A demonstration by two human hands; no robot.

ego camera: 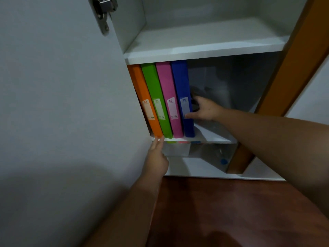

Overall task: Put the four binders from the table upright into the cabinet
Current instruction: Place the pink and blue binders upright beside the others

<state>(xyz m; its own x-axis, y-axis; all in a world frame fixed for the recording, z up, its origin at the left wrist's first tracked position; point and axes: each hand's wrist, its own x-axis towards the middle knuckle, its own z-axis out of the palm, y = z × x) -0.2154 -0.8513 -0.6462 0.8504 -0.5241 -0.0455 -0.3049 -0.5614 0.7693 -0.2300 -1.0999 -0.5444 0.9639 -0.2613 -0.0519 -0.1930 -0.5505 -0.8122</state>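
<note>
Four binders stand upright side by side on the cabinet's middle shelf (213,139), leaning slightly left: orange (146,97), green (156,97), pink (168,93) and blue (181,82). My right hand (204,108) is inside the shelf, flat against the right face of the blue binder, with the thumb on its spine. My left hand (157,157) is below the shelf edge, and its fingertips touch the bottom corner of the orange binder.
The open white cabinet door (62,104) fills the left side, its hinge (104,13) at the top. An upper shelf (204,43) is bare. A brown wooden frame (292,65) runs along the right. Dark wooden floor (222,211) lies below.
</note>
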